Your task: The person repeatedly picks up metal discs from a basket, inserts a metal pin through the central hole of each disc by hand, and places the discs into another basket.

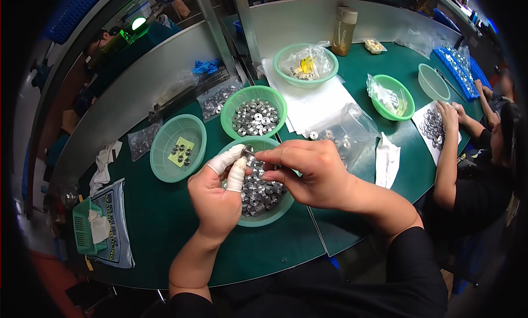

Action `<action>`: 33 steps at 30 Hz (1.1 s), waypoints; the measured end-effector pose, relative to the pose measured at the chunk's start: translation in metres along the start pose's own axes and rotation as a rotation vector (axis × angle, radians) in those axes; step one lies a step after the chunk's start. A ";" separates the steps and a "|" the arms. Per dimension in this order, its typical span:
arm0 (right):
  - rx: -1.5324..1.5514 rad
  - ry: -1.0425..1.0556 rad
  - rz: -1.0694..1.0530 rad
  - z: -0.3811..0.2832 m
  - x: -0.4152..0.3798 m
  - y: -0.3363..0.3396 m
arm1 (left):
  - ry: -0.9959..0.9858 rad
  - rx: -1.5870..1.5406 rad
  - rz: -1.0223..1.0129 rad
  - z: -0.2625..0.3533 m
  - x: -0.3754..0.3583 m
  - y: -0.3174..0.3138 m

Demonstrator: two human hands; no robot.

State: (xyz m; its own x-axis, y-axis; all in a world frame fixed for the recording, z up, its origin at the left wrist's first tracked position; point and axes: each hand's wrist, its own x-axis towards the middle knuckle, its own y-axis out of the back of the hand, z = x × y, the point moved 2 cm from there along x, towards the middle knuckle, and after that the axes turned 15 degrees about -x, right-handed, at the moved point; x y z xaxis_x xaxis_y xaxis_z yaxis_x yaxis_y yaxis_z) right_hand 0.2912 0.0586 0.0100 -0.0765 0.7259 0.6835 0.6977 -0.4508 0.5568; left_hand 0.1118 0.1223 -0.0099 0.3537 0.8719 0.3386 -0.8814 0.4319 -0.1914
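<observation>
Pinching a small metal part between the white finger cots of the left hand, likely for clean grip, with fingertips of the right hand at its edge, their hold unclear, over a green plastic basket of similar parts, presumably to catch drops.

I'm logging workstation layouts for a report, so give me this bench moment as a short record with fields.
Left hand: white finger coverings; pinches a small grey metal part
Right hand: fingertips at that part; any tool unclear
Beneath hands: pale-green round plastic basket holding many silvery metal pieces
Behind that: bright-green round plastic basket, similar contents
Left side: pale-green oval-looking plastic basket, yellow paper inside
Far right: co-worker's hand by small dark rings
</observation>
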 end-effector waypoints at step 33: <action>0.934 -0.511 -0.407 0.011 0.006 0.015 | -0.700 0.648 -0.443 0.017 0.012 0.006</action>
State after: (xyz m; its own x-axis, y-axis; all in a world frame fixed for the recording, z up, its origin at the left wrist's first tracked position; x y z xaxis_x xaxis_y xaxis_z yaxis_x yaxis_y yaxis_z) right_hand 0.3093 0.0621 0.0172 -0.2683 0.9530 0.1409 0.9615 0.2740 -0.0218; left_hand 0.1050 0.1317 0.0087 0.6076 0.2494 0.7541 -0.7895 0.2935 0.5390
